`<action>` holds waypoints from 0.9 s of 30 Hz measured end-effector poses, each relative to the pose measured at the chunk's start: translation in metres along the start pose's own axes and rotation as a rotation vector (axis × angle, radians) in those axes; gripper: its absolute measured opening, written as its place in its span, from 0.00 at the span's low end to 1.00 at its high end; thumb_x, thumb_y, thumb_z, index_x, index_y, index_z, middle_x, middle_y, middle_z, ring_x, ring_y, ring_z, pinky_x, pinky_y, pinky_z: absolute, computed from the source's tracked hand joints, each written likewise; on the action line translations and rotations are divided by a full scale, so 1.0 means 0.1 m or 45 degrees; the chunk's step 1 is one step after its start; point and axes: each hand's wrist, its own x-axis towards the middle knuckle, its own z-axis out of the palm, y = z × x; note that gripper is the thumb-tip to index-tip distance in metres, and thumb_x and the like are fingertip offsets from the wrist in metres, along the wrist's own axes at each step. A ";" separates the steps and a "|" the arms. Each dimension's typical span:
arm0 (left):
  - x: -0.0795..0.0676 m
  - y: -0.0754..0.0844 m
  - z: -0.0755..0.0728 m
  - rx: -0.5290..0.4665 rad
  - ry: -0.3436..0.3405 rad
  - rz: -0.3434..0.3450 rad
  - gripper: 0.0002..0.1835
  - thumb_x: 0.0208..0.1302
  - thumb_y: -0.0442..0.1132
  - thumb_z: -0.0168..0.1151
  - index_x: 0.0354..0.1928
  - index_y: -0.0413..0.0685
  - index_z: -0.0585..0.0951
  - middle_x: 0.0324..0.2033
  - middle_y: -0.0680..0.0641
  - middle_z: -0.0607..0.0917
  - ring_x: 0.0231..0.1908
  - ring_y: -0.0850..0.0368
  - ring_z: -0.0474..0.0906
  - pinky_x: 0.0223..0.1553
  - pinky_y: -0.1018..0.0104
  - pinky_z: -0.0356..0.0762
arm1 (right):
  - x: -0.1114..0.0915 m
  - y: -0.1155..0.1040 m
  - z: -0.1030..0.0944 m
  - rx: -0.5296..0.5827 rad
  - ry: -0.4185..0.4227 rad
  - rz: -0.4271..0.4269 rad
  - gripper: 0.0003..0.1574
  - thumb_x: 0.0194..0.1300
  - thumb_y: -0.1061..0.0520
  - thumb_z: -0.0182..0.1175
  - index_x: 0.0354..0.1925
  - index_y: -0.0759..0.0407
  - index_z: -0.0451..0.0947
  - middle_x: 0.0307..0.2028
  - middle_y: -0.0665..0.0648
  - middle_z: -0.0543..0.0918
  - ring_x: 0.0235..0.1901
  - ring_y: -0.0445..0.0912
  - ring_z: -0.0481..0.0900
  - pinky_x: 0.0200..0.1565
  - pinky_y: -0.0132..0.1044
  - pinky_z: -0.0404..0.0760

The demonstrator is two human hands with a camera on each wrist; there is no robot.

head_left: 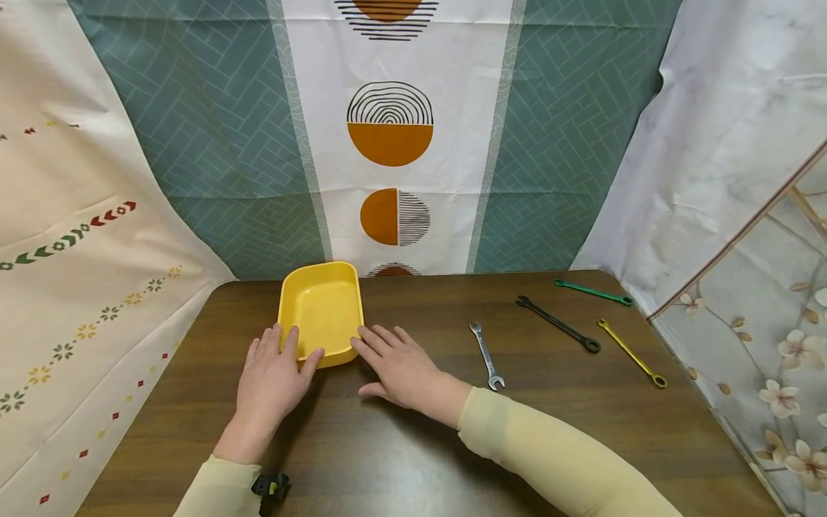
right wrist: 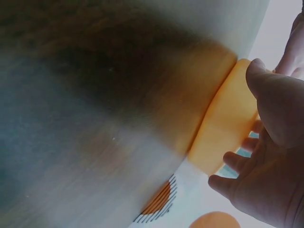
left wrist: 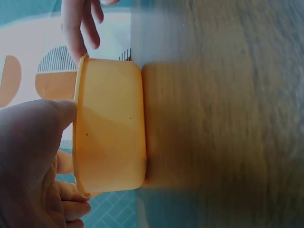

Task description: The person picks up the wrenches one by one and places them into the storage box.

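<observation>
From the head view, the yellow tray [head_left: 326, 309] is sitting at the table's [head_left: 388, 467] far edge, its rim showing against the patterned cloth [head_left: 390, 72]. The left hand [head_left: 268, 380] is touching it at the tray's seven o'clock, fingers lying fairly straight along the side, thumb spreading toward the near rim. The right hand [head_left: 405, 366] is reaching in from four o'clock, fingers straight and slightly apart, fingertips meeting the corner. Toward three o'clock a black wrench [head_left: 558, 324] is lying well apart, with a silver wrench [head_left: 487, 355] at its eight, a green wrench [head_left: 593, 291] at its two and a yellow wrench [head_left: 632, 353] at its four.

In the left wrist view, the left thumb is resting on the rim at nine o'clock, the other fingers showing at seven, apart from it. The right fingers are hanging near the rim at eleven.

In the right wrist view, the thumb is crossing in front of the wall at one o'clock, the fingers spreading toward five; whether that thumb is touching, I cannot tell.

Neither hand is clamping down, so uneven pressure could be swinging the tray askew; too much push toward twelve could be jamming it into the cloth.
</observation>
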 end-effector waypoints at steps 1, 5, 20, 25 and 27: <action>0.00 0.01 0.00 0.000 -0.003 0.000 0.43 0.81 0.59 0.63 0.78 0.27 0.70 0.77 0.18 0.63 0.78 0.20 0.58 0.80 0.27 0.50 | -0.01 0.00 0.00 -0.001 0.001 0.001 0.57 0.79 0.24 0.57 0.89 0.50 0.56 0.87 0.56 0.58 0.84 0.56 0.60 0.81 0.57 0.62; 0.00 0.04 0.01 -0.004 -0.015 -0.001 0.43 0.81 0.59 0.62 0.78 0.27 0.70 0.77 0.18 0.63 0.79 0.20 0.58 0.80 0.28 0.50 | -0.04 0.01 -0.01 0.023 -0.011 0.014 0.58 0.78 0.24 0.58 0.89 0.50 0.55 0.87 0.56 0.57 0.84 0.56 0.60 0.81 0.57 0.62; 0.00 0.13 0.03 -0.017 -0.009 0.027 0.42 0.81 0.59 0.63 0.78 0.28 0.70 0.77 0.19 0.64 0.78 0.20 0.59 0.80 0.28 0.50 | -0.15 0.06 0.00 0.036 0.003 0.031 0.59 0.78 0.24 0.59 0.89 0.51 0.55 0.87 0.56 0.57 0.86 0.55 0.55 0.81 0.58 0.61; 0.01 0.15 0.04 -0.014 0.004 0.041 0.42 0.81 0.59 0.63 0.78 0.28 0.71 0.77 0.18 0.65 0.78 0.20 0.59 0.80 0.28 0.51 | -0.18 0.07 0.00 0.034 0.013 0.024 0.59 0.77 0.24 0.59 0.89 0.51 0.55 0.87 0.57 0.57 0.86 0.55 0.54 0.82 0.57 0.60; 0.01 0.16 0.04 -0.013 0.010 0.044 0.42 0.81 0.59 0.63 0.77 0.29 0.72 0.77 0.19 0.65 0.78 0.20 0.60 0.80 0.28 0.51 | -0.19 0.08 0.00 0.030 0.012 0.025 0.59 0.77 0.23 0.59 0.89 0.51 0.55 0.87 0.57 0.57 0.86 0.55 0.54 0.82 0.57 0.60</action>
